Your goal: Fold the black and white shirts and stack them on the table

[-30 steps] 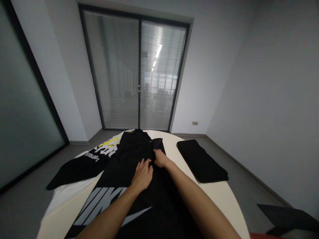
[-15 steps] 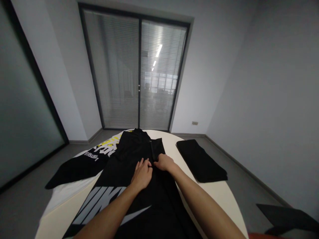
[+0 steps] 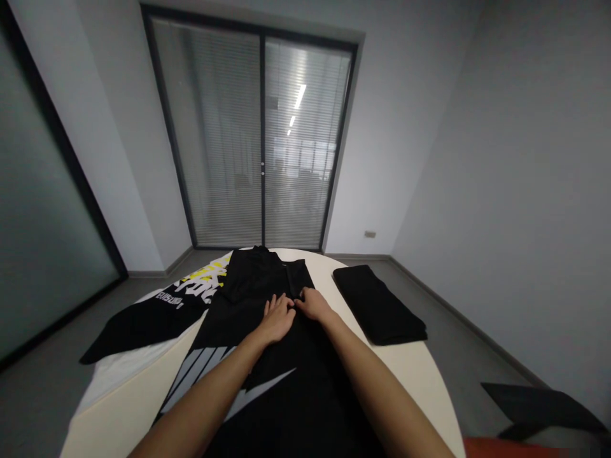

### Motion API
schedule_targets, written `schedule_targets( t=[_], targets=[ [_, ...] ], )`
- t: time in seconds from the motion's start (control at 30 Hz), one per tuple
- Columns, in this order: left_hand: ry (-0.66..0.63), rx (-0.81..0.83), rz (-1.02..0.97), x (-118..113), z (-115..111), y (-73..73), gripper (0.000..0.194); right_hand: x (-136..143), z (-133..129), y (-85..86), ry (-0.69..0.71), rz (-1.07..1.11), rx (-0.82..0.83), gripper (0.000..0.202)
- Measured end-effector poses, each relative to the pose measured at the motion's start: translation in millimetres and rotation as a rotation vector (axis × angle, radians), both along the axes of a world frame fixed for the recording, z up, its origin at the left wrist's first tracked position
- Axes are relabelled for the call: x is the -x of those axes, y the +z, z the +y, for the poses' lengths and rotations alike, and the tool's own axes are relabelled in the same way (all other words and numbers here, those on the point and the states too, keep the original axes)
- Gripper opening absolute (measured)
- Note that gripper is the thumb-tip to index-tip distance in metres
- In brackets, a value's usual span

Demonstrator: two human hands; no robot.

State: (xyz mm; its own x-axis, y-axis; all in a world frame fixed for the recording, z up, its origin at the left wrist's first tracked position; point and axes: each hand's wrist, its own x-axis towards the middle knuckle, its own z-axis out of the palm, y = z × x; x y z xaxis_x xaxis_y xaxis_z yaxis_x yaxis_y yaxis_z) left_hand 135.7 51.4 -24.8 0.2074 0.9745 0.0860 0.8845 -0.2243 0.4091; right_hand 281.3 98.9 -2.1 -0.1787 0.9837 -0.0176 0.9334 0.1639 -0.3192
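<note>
A black garment with a large grey logo lies lengthwise over the middle of the round cream table. My left hand rests on it with its fingers spread, the thumb side near the other hand. Just to the right, my right hand has its fingers bent and pinched on the black cloth, beside a dark strip running up the garment. The two hands nearly meet at the fingertips.
On the left lies a black and white garment with yellow and white print. A folded black cloth sits on the table's right side. Beyond the lower right edge stands a dark chair with a red part. Blinds cover the glass door behind.
The hands have shifted slightly up and closer together on the garment. The right side of the black garment now lies further right near the bottom. The view has moved a little.
</note>
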Motion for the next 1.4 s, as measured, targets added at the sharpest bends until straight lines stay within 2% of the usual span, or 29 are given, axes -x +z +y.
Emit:
schedule_targets(
  t=[0.1,0.2,0.33,0.43,0.53,0.6,0.67,0.77,0.9,1.03,1.17,1.3,1.4],
  targets=[
    [-0.091,-0.065,0.023,9,-13,6.6,0.034,-15,-3,8.4,0.059,0.038,0.038,0.034],
    [-0.174,-0.107,0.049,20,-30,6.4,0.036,-32,-13,18.7,0.097,0.039,0.115,0.030],
    [-0.239,-0.141,0.085,29,-41,-7.7,0.045,-46,-28,33.8,0.183,-0.059,0.440,0.036],
    [-0.225,-0.140,0.062,32,-40,-19.3,0.047,-47,-36,41.2,0.262,-0.077,0.635,0.038],
    [-0.213,-0.132,0.025,32,-38,-24.0,0.052,-43,-42,41.6,0.331,0.100,0.727,0.035],
    [-0.206,-0.115,-0.003,33,-37,-24.0,0.057,-39,-47,39.6,0.369,0.300,0.769,0.046],
    [-0.211,-0.101,-0.029,34,-37,-23.5,0.061,-37,-53,38.1,0.388,0.400,0.839,0.062],
    [-0.255,-0.100,-0.024,36,-37,-23.6,0.062,-37,-62,39.0,0.389,0.279,0.961,0.073],
    [-0.277,-0.111,0.038,37,-36,-24.1,0.056,-38,-75,41.4,0.431,0.061,1.021,0.069],
    [-0.256,-0.116,0.049,35,-35,-22.9,0.044,-33,-90,41.4,0.533,0.105,1.036,0.061],
    [-0.239,-0.111,0.029,34,-35,-22.1,0.049,-29,-101,45.9,0.558,0.227,1.091,0.061],
    [-0.244,-0.109,0.031,34,-35,-21.9,0.051,-28,-109,48.4,0.549,0.020,1.180,0.059],
    [-0.251,-0.109,0.043,34,-37,-20.8,0.056,-21,-117,40.3,0.678,-0.090,1.248,0.051]
  ],
)
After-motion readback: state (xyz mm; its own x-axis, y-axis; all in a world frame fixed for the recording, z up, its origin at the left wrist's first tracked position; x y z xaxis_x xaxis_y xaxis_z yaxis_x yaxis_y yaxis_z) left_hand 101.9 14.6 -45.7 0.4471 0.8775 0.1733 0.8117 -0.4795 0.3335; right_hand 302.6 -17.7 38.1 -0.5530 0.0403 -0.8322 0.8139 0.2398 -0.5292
